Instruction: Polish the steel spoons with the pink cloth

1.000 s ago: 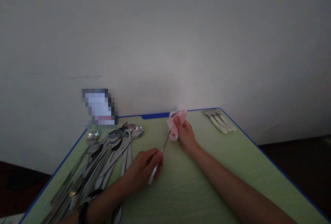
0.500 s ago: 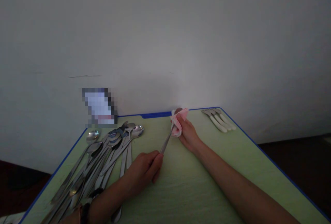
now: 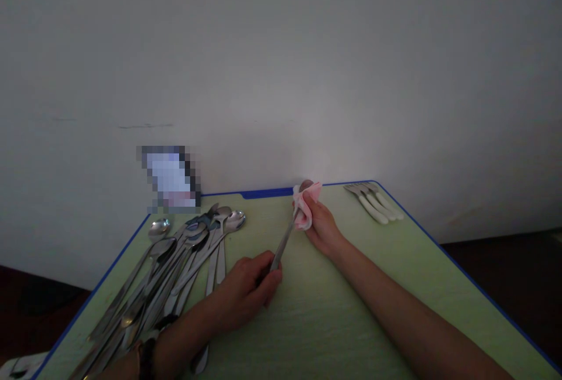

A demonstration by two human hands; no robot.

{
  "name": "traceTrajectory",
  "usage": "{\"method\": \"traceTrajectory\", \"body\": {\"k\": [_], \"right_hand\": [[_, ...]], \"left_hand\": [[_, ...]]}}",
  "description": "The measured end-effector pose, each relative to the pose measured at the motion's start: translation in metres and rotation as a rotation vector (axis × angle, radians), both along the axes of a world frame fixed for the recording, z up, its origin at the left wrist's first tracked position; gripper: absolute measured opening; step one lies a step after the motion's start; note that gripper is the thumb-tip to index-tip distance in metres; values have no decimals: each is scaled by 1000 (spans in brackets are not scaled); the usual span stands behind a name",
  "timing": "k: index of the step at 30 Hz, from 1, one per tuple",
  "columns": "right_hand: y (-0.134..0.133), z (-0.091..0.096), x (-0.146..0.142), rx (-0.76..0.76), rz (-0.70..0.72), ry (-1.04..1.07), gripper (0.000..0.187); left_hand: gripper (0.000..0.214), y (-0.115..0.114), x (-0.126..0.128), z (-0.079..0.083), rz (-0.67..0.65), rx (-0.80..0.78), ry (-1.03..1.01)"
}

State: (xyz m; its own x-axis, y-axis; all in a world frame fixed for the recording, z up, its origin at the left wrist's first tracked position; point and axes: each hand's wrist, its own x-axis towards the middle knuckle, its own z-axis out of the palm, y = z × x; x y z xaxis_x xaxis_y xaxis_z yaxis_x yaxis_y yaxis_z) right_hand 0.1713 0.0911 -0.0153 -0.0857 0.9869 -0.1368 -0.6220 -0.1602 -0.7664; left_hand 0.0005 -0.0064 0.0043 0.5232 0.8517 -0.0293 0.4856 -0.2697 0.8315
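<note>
My left hand (image 3: 250,289) is closed around the lower handle of a metal spoon (image 3: 285,242). The spoon slants up and away over the table, with the rounded tip of its bowl peeking out beyond a pink and white cloth (image 3: 304,216). My right hand (image 3: 324,225) pinches that cloth around the bowl end, so most of the bowl is hidden. Left of my left forearm lies a loose pile of metal spoons and other cutlery (image 3: 175,269), partly covered by the arm.
Three forks with white handles (image 3: 373,207) lie side by side at the table's far right corner. A blurred-out device with a lit screen (image 3: 169,178) leans by the wall (image 3: 281,64) at the far left. The pale green table (image 3: 333,321) has a blue edge.
The grip of my left hand on the spoon handle has shifted slightly, its thumb now lower along it. My right hand keeps the cloth at the bowl. The view has tilted a little.
</note>
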Motion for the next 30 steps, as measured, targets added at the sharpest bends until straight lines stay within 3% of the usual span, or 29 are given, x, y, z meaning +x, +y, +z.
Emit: {"method": "traceTrajectory", "body": {"k": [7, 17, 26, 30], "right_hand": [[-1, 2, 1, 25, 66, -47, 36], [-8, 0, -1, 98, 219, -232, 40], [4, -3, 0, -37, -1, 44, 29], [5, -4, 1, -28, 26, 62, 26]], "left_hand": [[34, -1, 0, 3, -63, 21, 65], [32, 1, 0, -2, 5, 8, 64], [31, 0, -2, -3, -30, 37, 42], [29, -1, -4, -6, -107, 100, 76]]}}
